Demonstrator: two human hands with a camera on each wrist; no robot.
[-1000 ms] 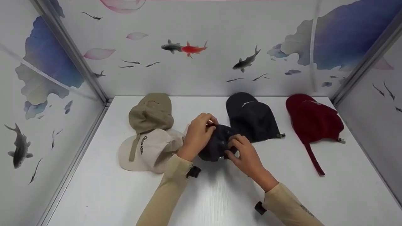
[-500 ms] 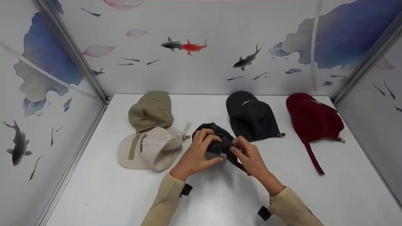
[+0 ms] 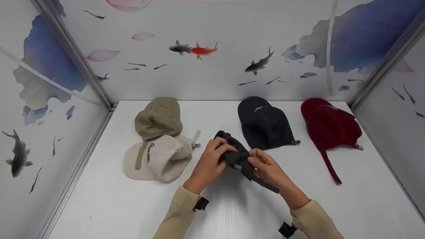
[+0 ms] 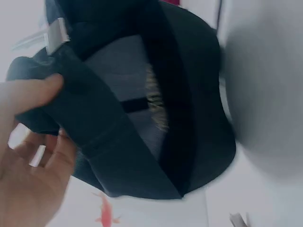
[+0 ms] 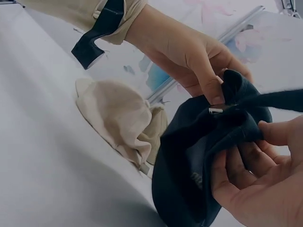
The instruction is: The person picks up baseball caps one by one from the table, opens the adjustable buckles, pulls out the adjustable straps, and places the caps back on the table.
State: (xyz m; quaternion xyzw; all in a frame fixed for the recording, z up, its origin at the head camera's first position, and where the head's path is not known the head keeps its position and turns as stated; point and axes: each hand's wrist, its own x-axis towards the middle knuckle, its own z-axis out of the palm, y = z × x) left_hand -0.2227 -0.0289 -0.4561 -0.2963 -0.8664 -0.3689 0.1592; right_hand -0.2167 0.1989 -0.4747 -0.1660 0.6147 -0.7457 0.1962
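Note:
A dark navy or black baseball cap (image 3: 243, 155) is held up between both hands, its inside showing in the left wrist view. My left hand (image 3: 208, 163) grips the cap's back edge, thumb close to a small metal buckle (image 5: 216, 110) on the closure. The right hand (image 3: 270, 170) pinches the band on the other side, thumb outside and several fingers inside. From the closure, a loose strap (image 3: 266, 184) sticks out past the right hand. In the right wrist view, both hands meet the band on either side of the buckle.
On the white table lie an olive cap (image 3: 159, 119) and a cream cap (image 3: 167, 159), overlapping, at left. Behind the hands sits a black cap (image 3: 267, 124); a dark red cap (image 3: 332, 127) with a hanging strap is farther right. Printed panels wall the back and sides.
The held cap has been turned, bringing its buckle and loose strap into view toward the lower right. The left hand let go and took a new grip; the right hand moved slightly right and down.

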